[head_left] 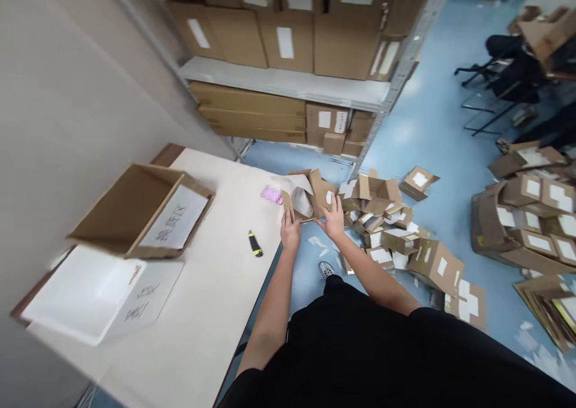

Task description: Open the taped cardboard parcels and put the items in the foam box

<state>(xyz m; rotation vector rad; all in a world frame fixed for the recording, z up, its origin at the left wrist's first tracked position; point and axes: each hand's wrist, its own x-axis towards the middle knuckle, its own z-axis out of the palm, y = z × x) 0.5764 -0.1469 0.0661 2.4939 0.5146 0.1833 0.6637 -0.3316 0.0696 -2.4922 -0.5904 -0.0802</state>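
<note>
We grip the open box [315,193] with left hand [290,231] and right hand [333,219] (flaps up); best to brace it against the table [225,288] edge.

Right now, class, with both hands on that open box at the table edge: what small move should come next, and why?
Probably lift the white paper out of the open box. The left hand and right hand brace its sides, its flaps stand open, and the paper shows inside.
</note>
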